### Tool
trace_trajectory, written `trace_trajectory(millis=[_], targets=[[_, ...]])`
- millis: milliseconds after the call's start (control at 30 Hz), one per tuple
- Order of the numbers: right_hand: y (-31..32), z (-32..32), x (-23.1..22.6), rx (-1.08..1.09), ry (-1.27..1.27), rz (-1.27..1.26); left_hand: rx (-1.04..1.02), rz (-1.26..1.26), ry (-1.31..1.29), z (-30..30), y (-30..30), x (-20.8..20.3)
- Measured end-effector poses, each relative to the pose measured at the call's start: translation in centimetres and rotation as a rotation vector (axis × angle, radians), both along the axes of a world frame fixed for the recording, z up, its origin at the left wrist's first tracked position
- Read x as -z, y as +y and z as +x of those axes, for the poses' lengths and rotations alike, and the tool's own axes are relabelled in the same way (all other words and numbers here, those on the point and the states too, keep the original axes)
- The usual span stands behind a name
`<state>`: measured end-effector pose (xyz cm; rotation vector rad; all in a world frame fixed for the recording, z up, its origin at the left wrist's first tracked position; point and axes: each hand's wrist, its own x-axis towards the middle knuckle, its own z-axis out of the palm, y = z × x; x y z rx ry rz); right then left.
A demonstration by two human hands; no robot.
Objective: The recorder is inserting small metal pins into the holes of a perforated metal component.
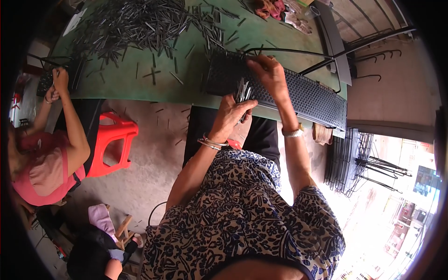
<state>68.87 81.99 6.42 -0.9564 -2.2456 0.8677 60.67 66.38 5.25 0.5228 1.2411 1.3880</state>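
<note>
My left hand (229, 115) is closed around a bundle of thin dark strips (243, 91) that fan upward, just in front of the table's near edge. Up and to the right, my right hand (272, 78) is over a long black perforated panel (312, 94) fitted with a bent wire frame (289, 50). Its fingers are bent into a pinch at the panel's far edge; whatever is between the fingertips is too small to make out. Similar loose strips (140, 25) form a large heap on the green table (186, 86), with several scattered nearer to me.
A person in pink (51, 163) works at the table's left end, beside a red plastic stool (116, 142). Another person (95, 254) is low at the left. Stacked black wire racks (347, 163) stand at the right. Crumpled cloth (275, 10) lies at the table's far side.
</note>
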Motion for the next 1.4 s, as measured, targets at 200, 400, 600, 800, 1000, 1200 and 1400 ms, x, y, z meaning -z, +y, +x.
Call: trace_trajectory(millis=[200, 400, 600, 800, 1000, 1200, 1400], targets=[[-3.3, 1.5, -2.2, -0.284, 0.15, -0.374, 0.001, -0.055, 0.107, 0.2, 0.1, -0.4], [-2.6, 2.2, -3.3, -0.065, 0.266, -0.479, 0.016, -0.003, 0.065, 0.7, 0.4, 0.3], [-0.3, 0.0, -1.7, 0.189, 0.228, 0.046, 0.042, 0.015, -0.015, 0.5, 0.3, 0.7], [2.2, -0.7, 1.8, 0.098, 0.13, 0.303, 0.074, -0.025, -0.074, 0.7, -0.2, -0.2], [2.4, -0.6, 1.3, 0.004, 0.135, 0.231, 0.044, 0.017, -0.075, 0.8, -0.2, 0.5], [3.1, -0.2, 1.2, -0.045, 0.096, 0.271, 0.056, 0.029, -0.104, 1.0, -0.3, 0.4], [2.7, 0.0, 0.1, -0.107, 0.089, 0.191, 0.084, -0.011, -0.086, 0.9, -0.8, -0.6]])
